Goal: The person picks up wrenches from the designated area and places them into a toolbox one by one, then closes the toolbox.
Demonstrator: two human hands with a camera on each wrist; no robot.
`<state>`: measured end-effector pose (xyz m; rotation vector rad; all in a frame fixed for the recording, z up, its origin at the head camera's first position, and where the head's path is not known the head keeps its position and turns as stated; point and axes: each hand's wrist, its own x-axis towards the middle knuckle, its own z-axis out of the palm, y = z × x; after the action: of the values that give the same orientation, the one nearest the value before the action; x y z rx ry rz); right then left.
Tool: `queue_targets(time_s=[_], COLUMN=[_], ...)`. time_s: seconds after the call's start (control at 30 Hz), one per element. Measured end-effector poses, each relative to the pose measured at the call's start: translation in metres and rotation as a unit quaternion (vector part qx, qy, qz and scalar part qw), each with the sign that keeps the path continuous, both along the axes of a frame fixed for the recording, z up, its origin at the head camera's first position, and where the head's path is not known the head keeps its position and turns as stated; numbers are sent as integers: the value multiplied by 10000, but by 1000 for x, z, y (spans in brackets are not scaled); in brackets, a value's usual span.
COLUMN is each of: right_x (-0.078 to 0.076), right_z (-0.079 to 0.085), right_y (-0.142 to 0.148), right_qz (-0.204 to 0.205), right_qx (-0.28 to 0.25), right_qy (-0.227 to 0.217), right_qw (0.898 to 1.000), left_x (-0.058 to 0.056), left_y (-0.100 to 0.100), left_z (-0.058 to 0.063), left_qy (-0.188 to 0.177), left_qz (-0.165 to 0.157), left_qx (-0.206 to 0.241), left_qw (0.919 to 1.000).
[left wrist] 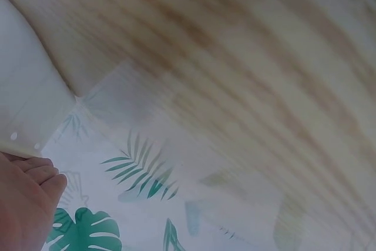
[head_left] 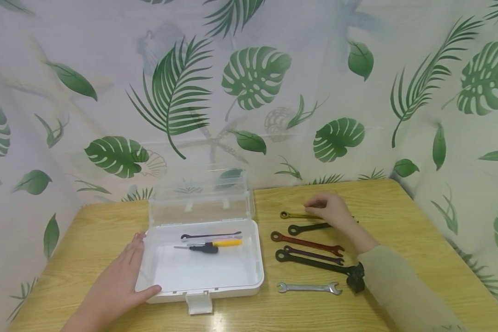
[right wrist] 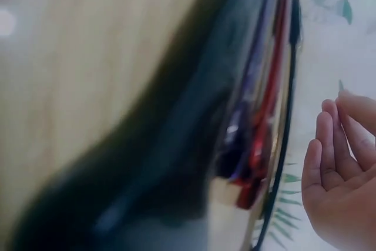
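I'm peering remotely into a makeshift work corner, home or studio, I'm not seeing which, where leaf-print sheeting (head_left: 300,27) is hanging behind a wood-grain table (head_left: 402,216) bearing wrenches (head_left: 308,242).

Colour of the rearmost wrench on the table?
Gold: that wrench shows best in the head view.

On the wood-grain table (head_left: 398,207), the white rectangular plastic box (head_left: 232,292) holds the black-handled screwdriver (head_left: 207,249), and at the box's three o'clock lies the red metal wrench (head_left: 307,242), with the gold metal wrench (head_left: 298,216) at its twelve o'clock and the silver metal wrench (head_left: 309,287) at its six.
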<state>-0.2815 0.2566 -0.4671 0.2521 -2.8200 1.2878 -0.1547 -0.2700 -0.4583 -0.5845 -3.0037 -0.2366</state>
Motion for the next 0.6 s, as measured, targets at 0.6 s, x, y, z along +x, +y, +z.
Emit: queue_targets(time_s=[0.6], right_x=[-9], right_z=[-17], right_y=[17], right_qz=[717], right_qx=[-369], right_qy=[-626], right_qw=[9948], left_x=[0], left_y=[1], left_z=[1], left_qy=[-96], left_qz=[0], left_qx=[3], left_qw=[10000])
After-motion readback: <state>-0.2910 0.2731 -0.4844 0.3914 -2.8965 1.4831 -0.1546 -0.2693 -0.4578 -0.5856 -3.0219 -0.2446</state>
